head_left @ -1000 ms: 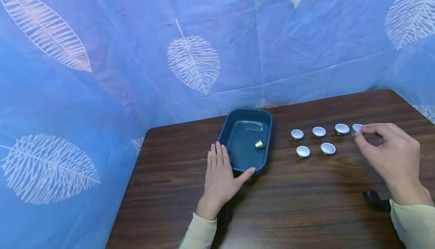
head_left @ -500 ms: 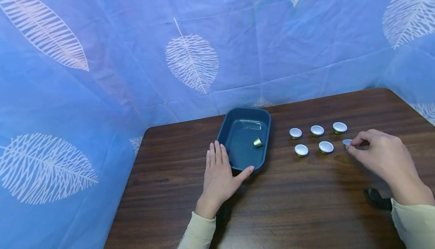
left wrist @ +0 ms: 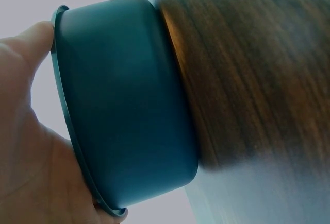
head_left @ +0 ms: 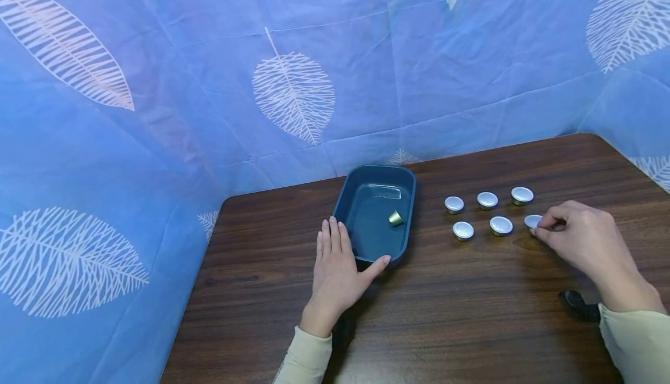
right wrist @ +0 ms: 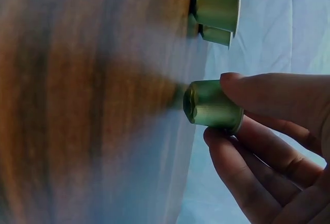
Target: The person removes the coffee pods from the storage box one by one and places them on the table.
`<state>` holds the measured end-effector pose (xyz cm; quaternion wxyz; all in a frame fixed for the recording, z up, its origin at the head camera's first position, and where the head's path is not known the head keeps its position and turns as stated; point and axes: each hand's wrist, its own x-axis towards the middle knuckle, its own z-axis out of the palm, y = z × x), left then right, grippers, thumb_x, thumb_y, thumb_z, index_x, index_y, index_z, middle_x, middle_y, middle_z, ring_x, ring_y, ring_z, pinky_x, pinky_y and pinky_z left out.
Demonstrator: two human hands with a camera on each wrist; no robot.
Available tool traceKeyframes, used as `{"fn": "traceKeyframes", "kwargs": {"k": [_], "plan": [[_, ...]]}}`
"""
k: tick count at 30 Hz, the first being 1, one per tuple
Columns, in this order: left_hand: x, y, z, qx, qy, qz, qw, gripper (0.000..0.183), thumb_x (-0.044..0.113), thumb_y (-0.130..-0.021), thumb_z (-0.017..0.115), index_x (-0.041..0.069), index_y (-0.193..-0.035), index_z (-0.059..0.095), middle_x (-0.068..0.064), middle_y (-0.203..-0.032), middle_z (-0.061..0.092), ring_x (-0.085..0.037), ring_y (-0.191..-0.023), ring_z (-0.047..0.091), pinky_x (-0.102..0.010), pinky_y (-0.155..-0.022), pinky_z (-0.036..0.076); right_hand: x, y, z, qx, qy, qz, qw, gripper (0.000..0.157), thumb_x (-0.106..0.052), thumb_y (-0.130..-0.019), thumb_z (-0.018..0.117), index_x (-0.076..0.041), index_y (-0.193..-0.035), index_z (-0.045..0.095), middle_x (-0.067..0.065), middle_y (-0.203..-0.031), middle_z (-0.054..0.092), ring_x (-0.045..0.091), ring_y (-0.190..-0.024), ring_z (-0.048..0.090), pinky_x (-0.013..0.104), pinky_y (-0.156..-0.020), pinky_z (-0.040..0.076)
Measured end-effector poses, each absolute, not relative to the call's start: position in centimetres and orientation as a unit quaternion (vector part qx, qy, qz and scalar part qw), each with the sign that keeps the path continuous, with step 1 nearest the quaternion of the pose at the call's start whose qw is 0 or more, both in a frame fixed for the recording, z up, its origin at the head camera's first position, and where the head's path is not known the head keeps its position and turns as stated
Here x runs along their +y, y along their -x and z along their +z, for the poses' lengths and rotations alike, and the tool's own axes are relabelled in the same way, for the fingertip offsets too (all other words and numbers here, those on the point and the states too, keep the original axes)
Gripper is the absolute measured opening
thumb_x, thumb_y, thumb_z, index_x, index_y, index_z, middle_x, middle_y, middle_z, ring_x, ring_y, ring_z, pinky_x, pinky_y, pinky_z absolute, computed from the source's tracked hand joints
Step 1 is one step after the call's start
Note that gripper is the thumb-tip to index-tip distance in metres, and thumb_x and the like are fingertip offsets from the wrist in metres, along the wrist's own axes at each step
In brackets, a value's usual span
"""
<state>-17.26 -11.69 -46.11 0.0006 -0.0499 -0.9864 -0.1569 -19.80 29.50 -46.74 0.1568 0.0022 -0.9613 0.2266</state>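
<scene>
My right hand point(head_left: 588, 241) pinches a green coffee capsule point(right wrist: 214, 103) between thumb and fingers, at the right end of the front row. The held capsule's silver lid point(head_left: 533, 221) faces up in the head view, and in the right wrist view its base is close over the table. To its left, a coffee capsule point(head_left: 501, 226) stands lid up on the table, with several more around it. My left hand point(head_left: 335, 276) lies with straight fingers along the side of a dark teal tray point(head_left: 339, 203), thumb at its near rim. Inside the tray lies a gold-green capsule point(head_left: 395, 218) on its side.
The brown wooden table point(head_left: 450, 326) backs onto a blue cloth point(head_left: 366, 70) printed with white leaves. A black object point(head_left: 578, 305) shows beside the right sleeve point(head_left: 633, 337).
My right hand has brought the pinched capsule from the right end of the back row forward and left, to the front row. The left hand stays at the tray.
</scene>
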Motion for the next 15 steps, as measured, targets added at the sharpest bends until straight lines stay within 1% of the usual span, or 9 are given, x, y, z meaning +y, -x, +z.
{"fn": "traceKeyframes", "kwargs": {"k": [6, 9, 13, 15], "plan": [[-11.65, 17.14, -46.11, -0.986, 0.051, -0.161, 0.004, 0.120, 0.085, -0.093, 0.055, -0.001, -0.170, 0.021, -0.019, -0.182, 0.009, -0.036, -0.171, 0.004, -0.053, -0.138, 0.013, 29.51, 19.93, -47.16, -0.963, 0.010, 0.228, 0.142, 0.016, 0.001, -0.083, 0.085, -0.004, -0.073, 0.074, 0.016, -0.084, 0.068, 0.022, -0.067, 0.059, 0.028, -0.058, 0.039], [-11.62, 17.10, -46.08, -0.985, 0.048, -0.163, 0.000, 0.120, 0.086, -0.093, 0.053, 0.000, -0.171, 0.020, -0.018, -0.182, 0.008, -0.035, -0.171, 0.002, -0.052, -0.138, 0.012, 29.54, 19.96, -47.29, -0.963, 0.014, 0.230, 0.142, 0.015, 0.000, -0.083, 0.085, -0.004, -0.074, 0.074, 0.017, -0.085, 0.068, 0.022, -0.068, 0.060, 0.027, -0.058, 0.040], [-11.65, 17.12, -46.07, -0.985, 0.049, -0.166, 0.002, 0.120, 0.086, -0.093, 0.054, 0.000, -0.171, 0.020, -0.018, -0.182, 0.008, -0.036, -0.171, 0.003, -0.053, -0.138, 0.013, 29.51, 20.01, -47.34, -0.962, 0.024, 0.234, 0.138, 0.012, -0.001, -0.085, 0.085, -0.003, -0.077, 0.075, 0.021, -0.092, 0.070, 0.028, -0.073, 0.063, 0.027, -0.060, 0.040], [-11.67, 17.17, -46.09, -0.985, 0.050, -0.167, 0.004, 0.120, 0.085, -0.093, 0.054, 0.000, -0.171, 0.020, -0.019, -0.182, 0.009, -0.037, -0.170, 0.004, -0.053, -0.138, 0.013, 29.46, 19.98, -47.33, -0.963, 0.029, 0.235, 0.132, 0.010, -0.002, -0.087, 0.084, -0.001, -0.081, 0.076, 0.025, -0.099, 0.070, 0.034, -0.079, 0.065, 0.036, -0.061, 0.046]]}}
